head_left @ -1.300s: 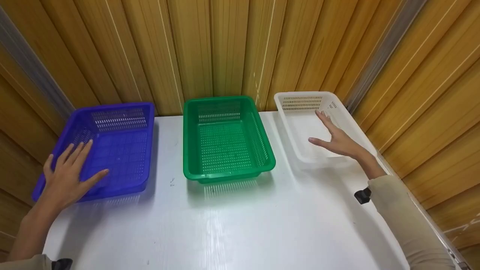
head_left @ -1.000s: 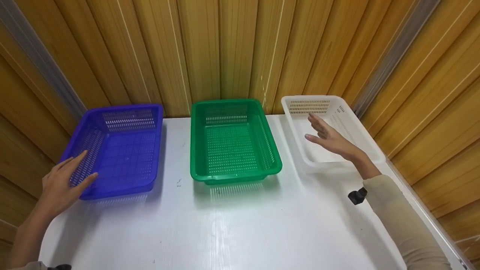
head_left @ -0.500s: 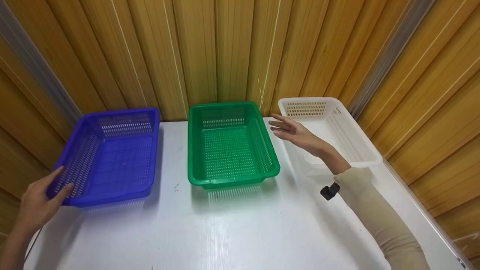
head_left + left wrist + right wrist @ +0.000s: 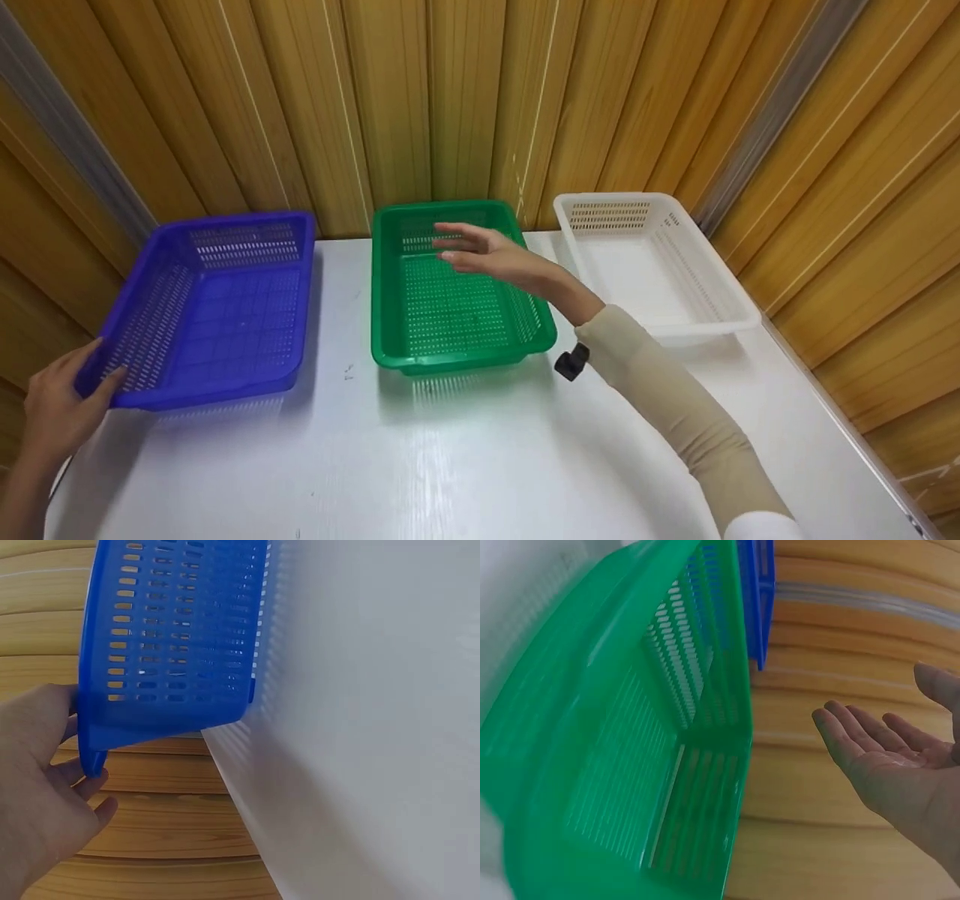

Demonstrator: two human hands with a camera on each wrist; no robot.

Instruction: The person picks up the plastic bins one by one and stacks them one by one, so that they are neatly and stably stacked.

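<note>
Your right hand [image 4: 487, 255] has moved from the white basket [image 4: 651, 259] to over the green basket [image 4: 450, 289], fingers straight and empty, while your left hand [image 4: 56, 409] now grips the blue basket [image 4: 210, 307] at its near corner.

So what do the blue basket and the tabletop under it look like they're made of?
The blue rectangular slotted basket looks like moulded plastic: uniform saturated colour, thin walls pierced by regular rows of slots, a rolled rim, slight gloss. The left hand holds its near corner. The white table top looks like a smooth glossy laminate or plastic sheet; it mirrors the baskets faintly, with fine lengthwise streaks. Which one, I can't tell.
</note>
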